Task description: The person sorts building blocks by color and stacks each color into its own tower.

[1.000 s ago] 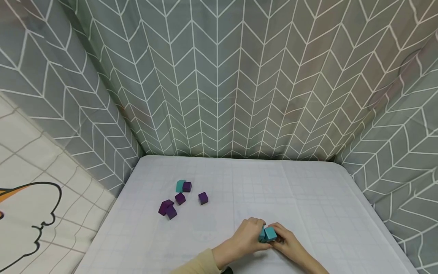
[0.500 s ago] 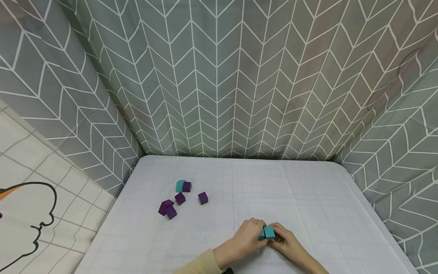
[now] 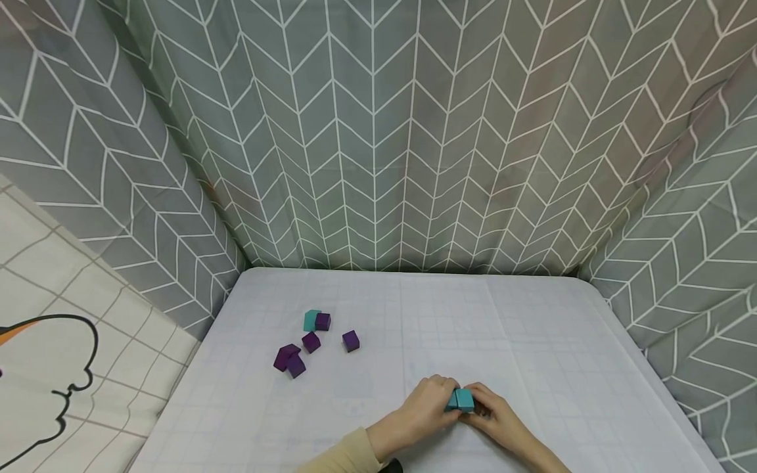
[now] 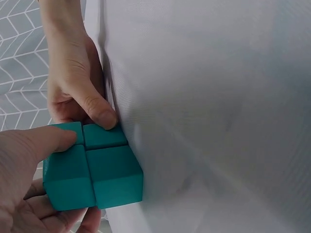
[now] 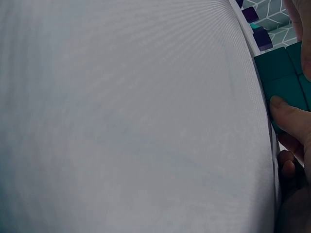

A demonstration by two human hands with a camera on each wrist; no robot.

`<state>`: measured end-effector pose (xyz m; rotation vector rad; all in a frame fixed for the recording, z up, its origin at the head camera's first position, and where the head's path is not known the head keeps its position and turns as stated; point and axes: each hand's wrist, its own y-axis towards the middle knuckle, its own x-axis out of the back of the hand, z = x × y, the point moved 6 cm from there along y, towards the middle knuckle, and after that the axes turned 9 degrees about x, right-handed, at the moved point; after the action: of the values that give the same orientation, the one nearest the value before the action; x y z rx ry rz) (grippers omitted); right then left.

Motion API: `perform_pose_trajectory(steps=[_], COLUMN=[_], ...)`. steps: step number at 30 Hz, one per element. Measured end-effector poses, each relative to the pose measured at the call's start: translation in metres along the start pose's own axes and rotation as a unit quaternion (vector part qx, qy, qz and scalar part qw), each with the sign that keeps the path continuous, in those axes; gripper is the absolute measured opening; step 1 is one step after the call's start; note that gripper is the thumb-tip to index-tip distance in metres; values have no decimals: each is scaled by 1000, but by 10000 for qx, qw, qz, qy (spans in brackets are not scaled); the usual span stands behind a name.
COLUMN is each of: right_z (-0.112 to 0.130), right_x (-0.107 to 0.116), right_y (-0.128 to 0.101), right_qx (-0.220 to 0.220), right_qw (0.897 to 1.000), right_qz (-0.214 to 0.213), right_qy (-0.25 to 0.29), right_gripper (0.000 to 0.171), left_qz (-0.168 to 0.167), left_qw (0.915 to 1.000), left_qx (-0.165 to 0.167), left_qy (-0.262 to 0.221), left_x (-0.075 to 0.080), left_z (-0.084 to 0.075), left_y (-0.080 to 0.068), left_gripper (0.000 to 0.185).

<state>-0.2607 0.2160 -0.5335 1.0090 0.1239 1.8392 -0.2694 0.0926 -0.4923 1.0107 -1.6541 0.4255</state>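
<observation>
Left hand: the left hand (image 3: pixel 427 407) curls its fingers around the left side of a cluster of teal foam cubes (image 3: pixel 460 399), thumb lying across one top face in the left wrist view (image 4: pixel 46 140).
Right hand: the right hand (image 3: pixel 495 412) closes on the same cluster from the opposite side; its thumb tip (image 4: pixel 99 112) presses a cube's upper face.
Teal cluster: four cubes show in the left wrist view (image 4: pixel 92 167), set flush in a two-by-two block with tight seams, resting on the white grid-printed tablecloth (image 3: pixel 532 355) near its front edge, between the two hands.
Loose teal cube: one more teal foam cube (image 3: pixel 311 320) sits well apart at the left rear, touching a purple cube (image 3: pixel 322 321).
Purple cubes: further small purple foam cubes lie scattered nearby, one alone (image 3: pixel 351 341), one in the middle (image 3: pixel 311 342), and a touching pair (image 3: pixel 289 360).
Surroundings: grey chevron-patterned fabric (image 3: pixel 378 131) hangs behind and to both sides; a cream cloth with a cartoon outline (image 3: pixel 53 374) hangs at the left.
Progress: by my reading, the teal block is gathered and being squared up; one teal cube and all the purple ones lie ungrouped.
</observation>
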Motion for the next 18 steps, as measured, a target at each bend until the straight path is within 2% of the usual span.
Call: perform_pose_trajectory(steps=[3, 6, 9, 11, 14, 16, 18], right_z=[0, 1, 2, 2, -1, -2, -2], right_x=[0, 0, 0, 0, 0, 0, 0], right_y=[0, 0, -1, -1, -1, -1, -1], right_qx=[-68, 13, 132, 89, -96, -205, -227], right_qw=[10000, 10000, 9999, 9999, 9999, 9997, 9997], right_qz=[7, 0, -23, -38, -57, -47, -39], right_qy=[13, 15, 56, 40, -44, -89, -95], right_gripper=[30, 31, 32, 34, 33, 32, 31], left_qz=[-77, -192, -468, -825, -1502, -1915, -2194], left_qw=[10000, 9998, 9986, 9962, 9884, 9812, 9743], left_qx=[-7, -53, -135, -165, -67, 130, 443], left_qy=[31, -57, -221, -246, -233, -210, -248], left_x=[4, 16, 38, 57, 87, 104, 118], left_z=[-1, -2, -3, 0, 14, 32, 54], left_y=[-1, -1, 1, 4, 10, 14, 16], left_gripper=[38, 44, 47, 47, 45, 43, 40])
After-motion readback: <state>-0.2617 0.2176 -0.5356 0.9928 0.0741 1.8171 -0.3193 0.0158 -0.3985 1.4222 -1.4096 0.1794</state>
